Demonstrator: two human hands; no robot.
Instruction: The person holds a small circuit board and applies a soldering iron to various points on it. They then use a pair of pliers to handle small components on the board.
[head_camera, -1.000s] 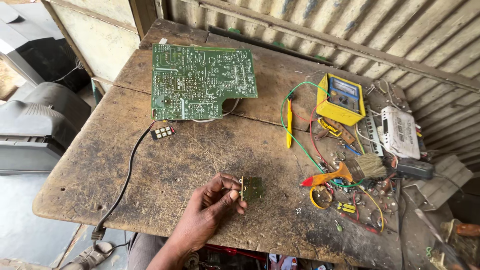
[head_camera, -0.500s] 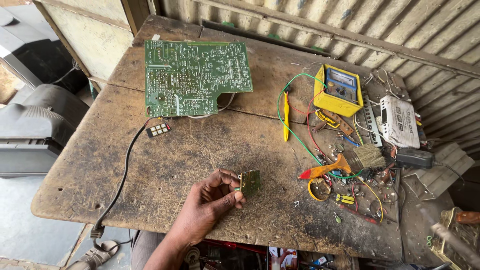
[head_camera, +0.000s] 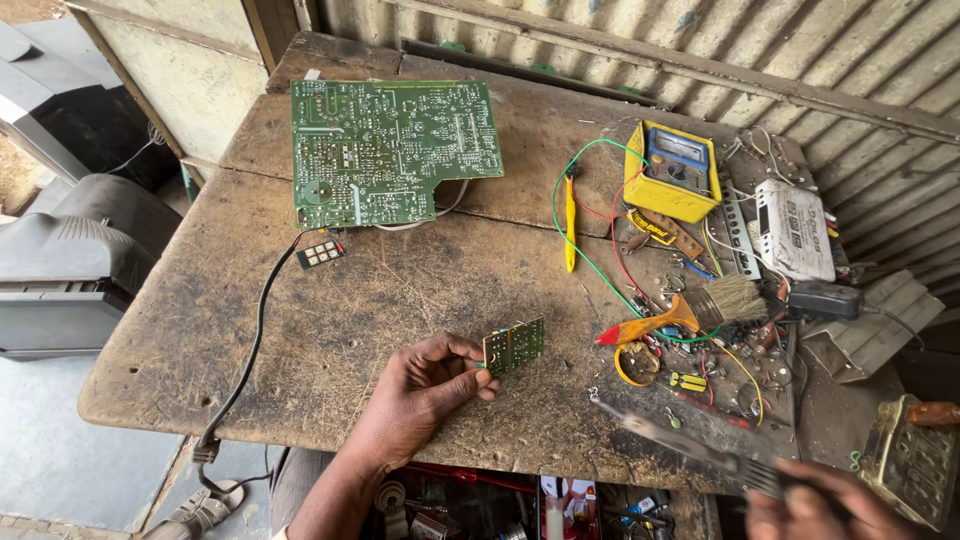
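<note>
Two hands are at work over one worn wooden table (head_camera: 400, 300). The left hand (head_camera: 425, 390) pinches one small green circuit board (head_camera: 514, 346) by its left edge between thumb and fingertips, holding it just above the tabletop near the front edge, its solder side up. The right hand (head_camera: 815, 505) sits at the lower right corner of the view, blurred, closed around the handle of one long thin tool (head_camera: 665, 440) whose tip points up and left toward the small board without touching it; what kind of tool it is cannot be told through the blur.

One large green circuit board (head_camera: 385, 150) lies flat at the back left of the table, well apart from the hands. Just below its lower left corner lies one small button pad (head_camera: 321, 253), with one black cable (head_camera: 250, 350) running from there down over the front edge. One yellow multimeter (head_camera: 672, 172) stands at the back right, with one green wire (head_camera: 585, 200) looping out from it. One yellow-handled probe (head_camera: 570, 225) lies to its left. One brush with an orange handle (head_camera: 690, 310) rests among loose wires and small parts, right of the small board. One white flat box (head_camera: 795, 230) lies further right. One grey television set (head_camera: 75, 265) stands left of the table.
</note>
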